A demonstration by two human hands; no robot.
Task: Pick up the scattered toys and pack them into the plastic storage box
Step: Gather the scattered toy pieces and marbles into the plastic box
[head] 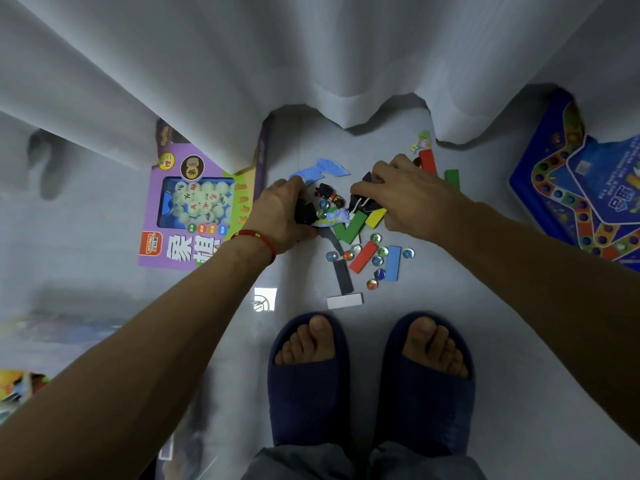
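Two hands work the floor pile of coloured wooden blocks point(362, 256) and glass marbles point(377, 260): left hand point(282, 216) grips a black toy at nine o'clock, right hand point(405, 199) pinches black pieces at two o'clock, presumably gathering handfuls; no storage box identifiable.

Your shot's pretty dim overall, with a cool bluish-grey cast and soft, flat light. There's one small bright square of glare point(265, 299) reflecting off the glossy floor point(519, 341) just ahead of your slippers point(308, 403). Shadows under the toy pile are faint and soft-edged. The wide lens bends everything hard: your forearms balloon toward the bottom corners and the curtain point(311, 57) folds fan outward. The left edge and lower-left corner smear into blur, while the centre stays reasonably sharp.
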